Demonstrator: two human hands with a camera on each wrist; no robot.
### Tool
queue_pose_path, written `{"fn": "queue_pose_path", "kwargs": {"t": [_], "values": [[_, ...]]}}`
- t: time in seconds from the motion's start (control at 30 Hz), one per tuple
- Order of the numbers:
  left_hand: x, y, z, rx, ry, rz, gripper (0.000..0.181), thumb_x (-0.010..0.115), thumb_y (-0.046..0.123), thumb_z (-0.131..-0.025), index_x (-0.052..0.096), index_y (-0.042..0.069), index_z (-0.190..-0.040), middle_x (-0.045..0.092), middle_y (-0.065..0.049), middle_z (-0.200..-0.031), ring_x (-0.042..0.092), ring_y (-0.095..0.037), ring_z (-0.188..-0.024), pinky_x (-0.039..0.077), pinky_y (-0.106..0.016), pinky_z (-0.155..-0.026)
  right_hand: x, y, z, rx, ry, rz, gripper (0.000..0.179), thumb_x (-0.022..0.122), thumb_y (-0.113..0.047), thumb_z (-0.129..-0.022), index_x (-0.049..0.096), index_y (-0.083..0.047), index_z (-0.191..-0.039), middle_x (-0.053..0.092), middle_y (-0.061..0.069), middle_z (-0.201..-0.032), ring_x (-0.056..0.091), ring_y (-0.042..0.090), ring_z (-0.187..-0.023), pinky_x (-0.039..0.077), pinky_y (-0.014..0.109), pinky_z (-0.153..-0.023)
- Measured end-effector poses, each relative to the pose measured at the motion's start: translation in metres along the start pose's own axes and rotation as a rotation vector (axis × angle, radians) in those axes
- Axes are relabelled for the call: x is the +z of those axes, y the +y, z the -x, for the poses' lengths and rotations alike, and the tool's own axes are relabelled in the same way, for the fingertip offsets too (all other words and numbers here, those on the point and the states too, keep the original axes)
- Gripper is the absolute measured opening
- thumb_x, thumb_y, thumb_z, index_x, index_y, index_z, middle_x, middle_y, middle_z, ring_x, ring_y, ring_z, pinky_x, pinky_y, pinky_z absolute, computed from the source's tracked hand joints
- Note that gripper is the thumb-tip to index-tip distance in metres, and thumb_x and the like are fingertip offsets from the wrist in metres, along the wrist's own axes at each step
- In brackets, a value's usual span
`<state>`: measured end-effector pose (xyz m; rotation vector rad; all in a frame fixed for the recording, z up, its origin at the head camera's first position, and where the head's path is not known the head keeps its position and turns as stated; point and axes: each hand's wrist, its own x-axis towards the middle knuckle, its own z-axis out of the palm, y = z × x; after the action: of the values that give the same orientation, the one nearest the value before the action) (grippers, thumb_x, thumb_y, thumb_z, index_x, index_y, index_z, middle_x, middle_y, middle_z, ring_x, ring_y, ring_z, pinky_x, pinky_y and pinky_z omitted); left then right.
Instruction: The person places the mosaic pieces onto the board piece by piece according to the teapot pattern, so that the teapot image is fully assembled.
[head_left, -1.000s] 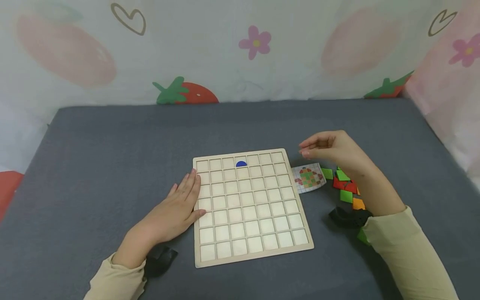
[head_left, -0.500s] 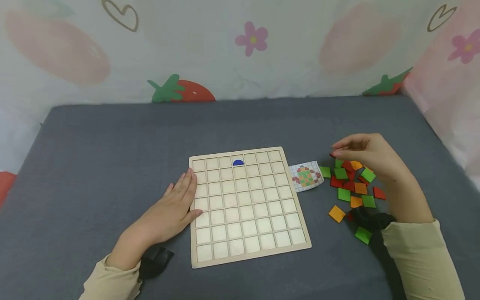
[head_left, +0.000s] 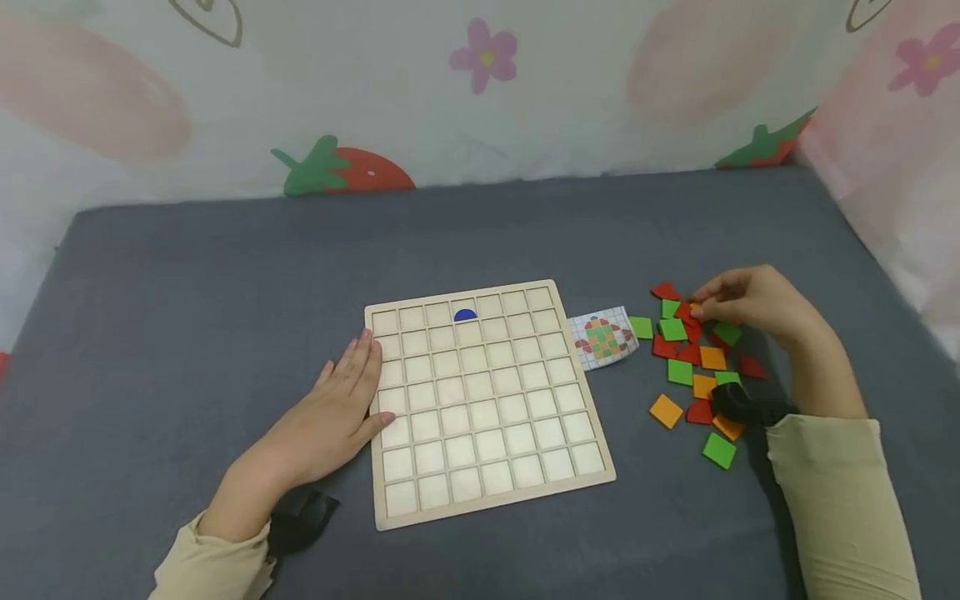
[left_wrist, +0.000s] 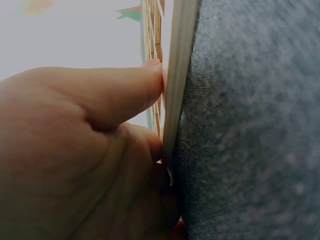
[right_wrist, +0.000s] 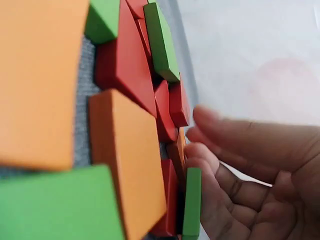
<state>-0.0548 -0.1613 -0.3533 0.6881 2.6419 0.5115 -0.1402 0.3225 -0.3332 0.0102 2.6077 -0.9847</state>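
The wooden grid board (head_left: 491,479) lies flat on the grey cloth. My left hand (head_left: 326,417) rests on its left edge, fingers fairly straight and thumb over the frame; the left wrist view shows the thumb (left_wrist: 130,92) against the rim. A blue half-round tile (head_left: 465,315) sits in a top-row square. My right hand (head_left: 768,304) is over the far side of a pile of flat tiles, its fingers loosely bent. In the right wrist view, its fingertips (right_wrist: 205,117) are right beside a red tile (right_wrist: 179,104) and an orange tile (right_wrist: 178,152), with nothing visibly pinched.
A paper pattern card (head_left: 603,337) sticks out from the board's right edge. Beside it, a green square tile (head_left: 640,327) lies near the pile. Red, green and orange tiles overlap there, and an orange tile (head_left: 666,411) lies apart. A printed cloth backdrop (head_left: 570,100) stands behind.
My right hand has moved right from beside the card and down to the tile pile, uncovering more tiles. My left hand stays on the board, and the head view has shifted slightly.
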Motion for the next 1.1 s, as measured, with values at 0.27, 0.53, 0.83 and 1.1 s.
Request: {"fn": "queue_pose_path", "kwargs": {"t": [0.27,0.53,0.83,1.1], "values": [[-0.001,-0.002,0.001,0.012,0.015,0.011,0.076,0.046,0.032,-0.1,0.003,-0.006,-0.148,-0.007,-0.021,-0.155,-0.001,-0.037,-0.142,0.011,-0.059,-0.109,0.005,-0.004,-0.004,0.003,-0.023,0.072,0.038,0.071,-0.025,-0.086,0.065,0.005,-0.109,0.069,0.004,-0.086,0.06,0.015,-0.075,0.049,0.027,-0.066],[-0.001,-0.003,-0.004,0.024,0.022,0.008,0.075,0.047,0.031,-0.1,0.003,-0.005,-0.149,-0.007,-0.02,-0.155,-0.001,-0.036,-0.142,0.011,-0.057,-0.11,0.002,-0.006,-0.003,-0.001,-0.019,0.102,0.033,0.07,-0.022,-0.087,0.067,0.004,-0.108,0.071,0.006,-0.089,0.062,0.016,-0.077,0.05,0.028,-0.067],[0.001,-0.002,-0.008,0.023,0.017,0.023,0.075,0.049,0.031,-0.099,0.005,-0.004,-0.149,-0.006,-0.019,-0.156,0.0,-0.036,-0.142,0.011,-0.057,-0.11,0.001,-0.005,0.002,-0.044,0.02,0.105,0.025,0.069,-0.014,-0.087,0.065,0.004,-0.104,0.067,0.006,-0.087,0.06,0.016,-0.074,0.049,0.027,-0.065],[0.005,-0.004,-0.002,0.012,0.028,0.023,0.076,0.05,0.033,-0.098,0.006,-0.003,-0.149,-0.006,-0.019,-0.156,0.001,-0.037,-0.142,0.012,-0.057,-0.11,0.003,-0.009,0.006,-0.05,0.074,0.004,0.027,0.067,-0.017,-0.089,0.064,0.004,-0.105,0.067,0.008,-0.085,0.058,0.016,-0.066,0.045,0.03,-0.053]]}}
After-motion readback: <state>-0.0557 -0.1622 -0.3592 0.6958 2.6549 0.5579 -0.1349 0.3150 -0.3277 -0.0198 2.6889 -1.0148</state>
